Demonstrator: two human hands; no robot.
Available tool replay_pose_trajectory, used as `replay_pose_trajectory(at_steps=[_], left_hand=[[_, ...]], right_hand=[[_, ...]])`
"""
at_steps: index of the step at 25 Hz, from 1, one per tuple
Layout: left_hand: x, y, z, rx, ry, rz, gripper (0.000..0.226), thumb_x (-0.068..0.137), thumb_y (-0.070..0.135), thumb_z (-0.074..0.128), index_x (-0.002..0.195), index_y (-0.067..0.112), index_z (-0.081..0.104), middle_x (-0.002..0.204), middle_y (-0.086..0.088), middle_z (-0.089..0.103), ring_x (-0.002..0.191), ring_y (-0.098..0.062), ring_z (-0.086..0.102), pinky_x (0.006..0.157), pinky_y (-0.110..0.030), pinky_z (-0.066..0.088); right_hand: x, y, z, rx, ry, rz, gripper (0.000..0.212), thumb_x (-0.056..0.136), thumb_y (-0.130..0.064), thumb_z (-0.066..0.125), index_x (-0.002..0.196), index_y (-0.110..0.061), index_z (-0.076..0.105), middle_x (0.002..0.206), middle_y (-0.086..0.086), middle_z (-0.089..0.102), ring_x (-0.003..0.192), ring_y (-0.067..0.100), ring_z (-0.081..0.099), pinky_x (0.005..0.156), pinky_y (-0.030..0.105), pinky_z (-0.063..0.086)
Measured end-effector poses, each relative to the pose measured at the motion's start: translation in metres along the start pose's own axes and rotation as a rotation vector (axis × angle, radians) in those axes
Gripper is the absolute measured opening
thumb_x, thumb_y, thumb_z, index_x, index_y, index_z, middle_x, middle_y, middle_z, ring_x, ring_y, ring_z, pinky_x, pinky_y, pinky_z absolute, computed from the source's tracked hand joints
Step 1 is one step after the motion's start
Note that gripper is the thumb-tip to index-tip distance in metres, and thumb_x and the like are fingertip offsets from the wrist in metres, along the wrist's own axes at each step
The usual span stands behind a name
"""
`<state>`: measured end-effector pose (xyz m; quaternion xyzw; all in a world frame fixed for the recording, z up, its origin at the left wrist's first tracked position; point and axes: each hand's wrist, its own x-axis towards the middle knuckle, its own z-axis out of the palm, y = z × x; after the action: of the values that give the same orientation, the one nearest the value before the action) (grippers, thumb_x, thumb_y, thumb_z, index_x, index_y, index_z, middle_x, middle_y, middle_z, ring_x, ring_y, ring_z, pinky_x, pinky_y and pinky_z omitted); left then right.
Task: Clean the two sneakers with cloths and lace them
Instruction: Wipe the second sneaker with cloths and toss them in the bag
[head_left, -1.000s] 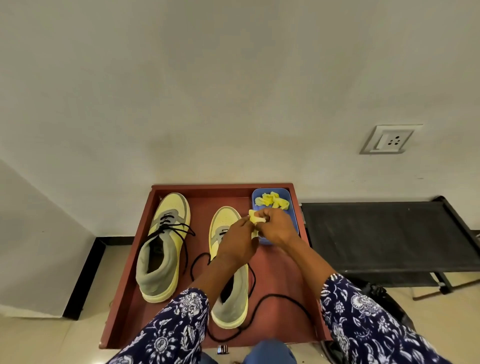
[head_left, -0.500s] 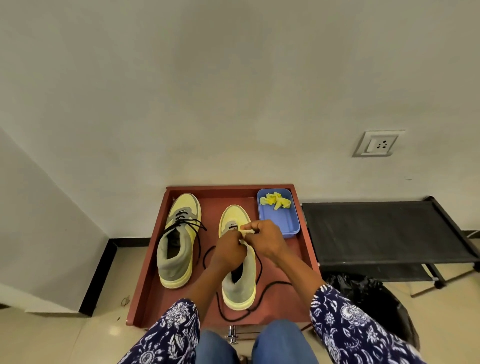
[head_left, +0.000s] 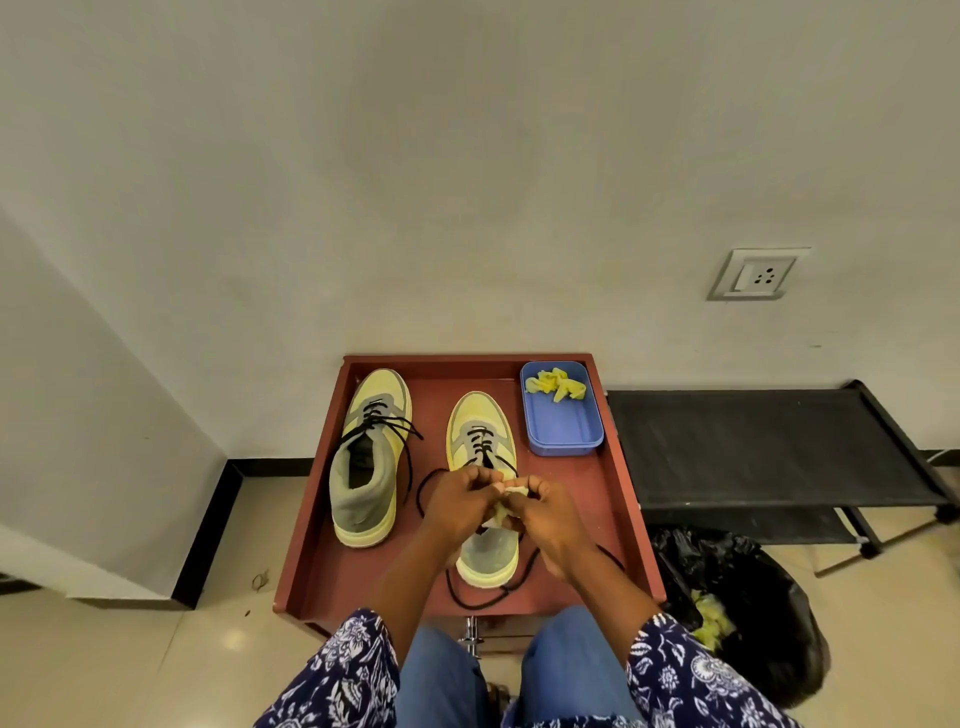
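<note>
A small crumpled pale-yellow cloth (head_left: 506, 501) sits just below the middle of the frame, pinched between both hands: the left hand (head_left: 460, 501) and the right hand (head_left: 545, 512) have their fingers curled round it from either side, directly above the yellow-and-grey sneaker with loose black laces (head_left: 485, 499) at the centre of the frame. Whether the cloth touches the shoe yet is hard to tell, since the hands cover that spot. Its lace trails slack across the reddish-brown wooden tray (head_left: 631, 519) towards the lower edge. Left of it stands the second yellow-and-grey sneaker (head_left: 370, 457), its lace threaded but untied. In the tray's upper right corner a blue plastic box (head_left: 563, 428) holds more yellow cloths (head_left: 556, 385). At the lower right a black rubbish bag (head_left: 748, 597) shows yellow scraps inside.

This looks like the wiping stage for the centre sneaker. Next, the cloth wants opening out and pressing onto the upper, one hand steadying the shoe
</note>
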<state>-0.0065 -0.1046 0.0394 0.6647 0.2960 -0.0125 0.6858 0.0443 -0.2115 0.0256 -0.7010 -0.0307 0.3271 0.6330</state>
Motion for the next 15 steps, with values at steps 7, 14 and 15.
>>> replay_pose_trajectory(at_steps=[7, 14, 15], left_hand=[[0.006, -0.013, -0.026, 0.442, 0.236, 0.069, 0.027, 0.085, 0.01, 0.06, 0.111, 0.006, 0.061, 0.11, -0.008, 0.064, 0.104, -0.023, 0.059, 0.092, -0.032, 0.044], [0.022, -0.037, -0.024, 0.87, 0.013, 0.067, 0.062, 0.088, 0.015, 0.055, 0.144, 0.013, 0.027, 0.142, -0.011, 0.041, 0.129, -0.026, 0.042, 0.099, -0.026, 0.034], [0.024, -0.038, -0.024, 0.883, 0.019, 0.052, 0.061, 0.089, 0.016, 0.054, 0.144, 0.015, 0.028, 0.139, -0.01, 0.045, 0.126, -0.026, 0.045, 0.097, -0.026, 0.036]], right_hand=[[-0.001, 0.005, -0.018, -0.24, 0.287, -0.096, 0.022, 0.081, -0.004, 0.059, 0.074, -0.024, 0.06, 0.077, 0.002, 0.066, 0.071, 0.019, 0.06, 0.065, 0.031, 0.049], [-0.015, 0.048, 0.007, -0.243, 0.31, -0.092, 0.029, 0.083, -0.004, 0.06, 0.11, -0.015, 0.063, 0.105, 0.003, 0.065, 0.098, 0.02, 0.061, 0.09, 0.035, 0.051], [-0.019, 0.052, 0.015, -0.243, 0.329, -0.084, 0.031, 0.085, -0.005, 0.06, 0.114, -0.013, 0.063, 0.11, 0.004, 0.062, 0.102, 0.019, 0.059, 0.093, 0.033, 0.049]])
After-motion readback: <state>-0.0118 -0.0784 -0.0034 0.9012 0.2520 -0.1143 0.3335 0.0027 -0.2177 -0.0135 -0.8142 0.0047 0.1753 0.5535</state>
